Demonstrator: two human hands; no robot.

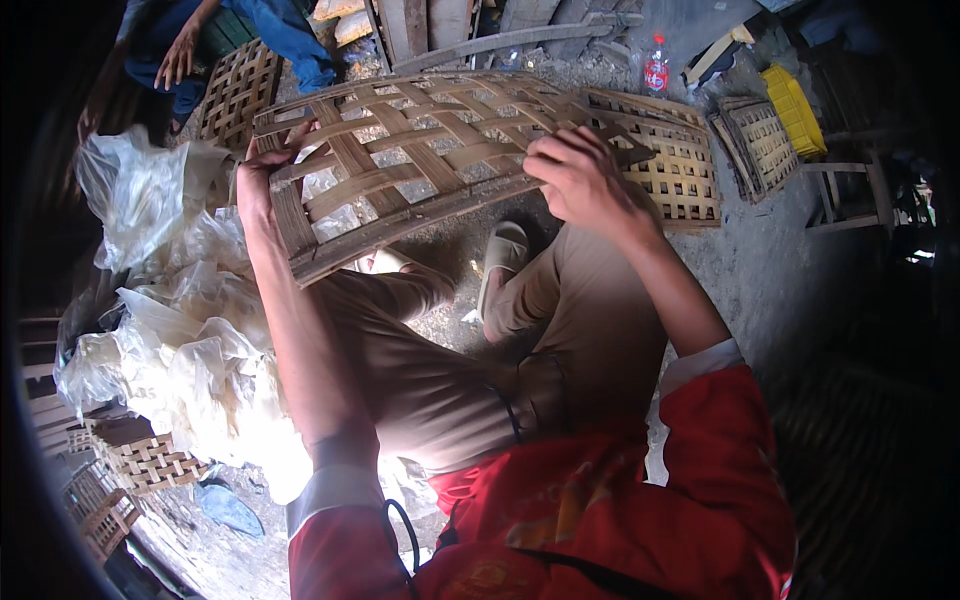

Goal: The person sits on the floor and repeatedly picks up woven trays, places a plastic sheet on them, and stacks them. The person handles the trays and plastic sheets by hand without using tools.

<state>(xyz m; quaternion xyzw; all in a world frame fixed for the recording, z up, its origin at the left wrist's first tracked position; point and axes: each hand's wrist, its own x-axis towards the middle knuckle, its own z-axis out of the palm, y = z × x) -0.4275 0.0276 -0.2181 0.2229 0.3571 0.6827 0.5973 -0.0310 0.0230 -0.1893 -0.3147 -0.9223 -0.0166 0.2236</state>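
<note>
A rectangular woven bamboo panel (410, 226) with a wooden edge strip is held up in front of me, tilted, above my knees. At its left end, my left hand (268, 168) grips the short side, its fingers partly hidden by the slats. My right hand (580, 178) is closed over the edge near the panel's right end, knuckles up. Just beyond that hand, a paler woven panel (675, 185) stands on the ground, partly covered by the held one.
Crumpled clear plastic sheeting (185, 340) is heaped on my left. A person in blue jeans (290, 40) sits at the far left beside another woven panel (240, 90). A red-labelled bottle (656, 70), stacked panels (762, 150), a yellow crate (793, 110) and a wooden frame (850, 192) stand far right.
</note>
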